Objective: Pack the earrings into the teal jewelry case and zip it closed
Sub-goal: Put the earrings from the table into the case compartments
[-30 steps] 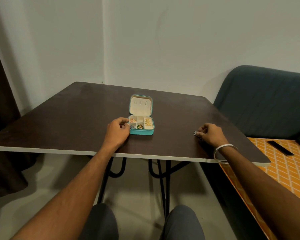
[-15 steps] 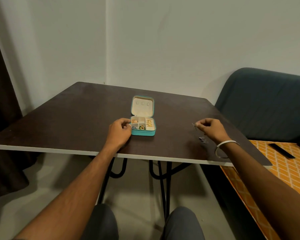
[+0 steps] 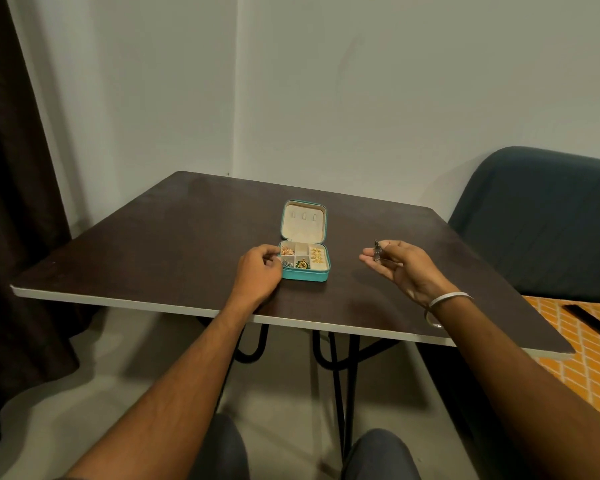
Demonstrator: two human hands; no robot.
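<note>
Open teal zip jewelry case (image 3: 305, 274) (lid up): left hand (image 3: 259, 271) curled against its left wall; right hand (image 3: 403, 266), right of case, pinching small dark metal earring (image 3: 377, 250).

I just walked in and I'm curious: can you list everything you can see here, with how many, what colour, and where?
jewelry case: one, teal with a cream lining, lid open, mid table
earrings in case: several, gold, pinkish, green and silvery, in the compartments; two middle ones look empty
dark earring: one, dark metal, held above the table
table: one, dark brown top with a pale edge, black legs
sofa: one, dark teal, at right
orange cover: one, orange with a pale grid, lower right
black slab: one, on the orange cover
curtain: one, dark brown, far left
left hand: touching the case's left side
right hand: pinching the dark earring
bangle: one, silver, right wrist
</note>
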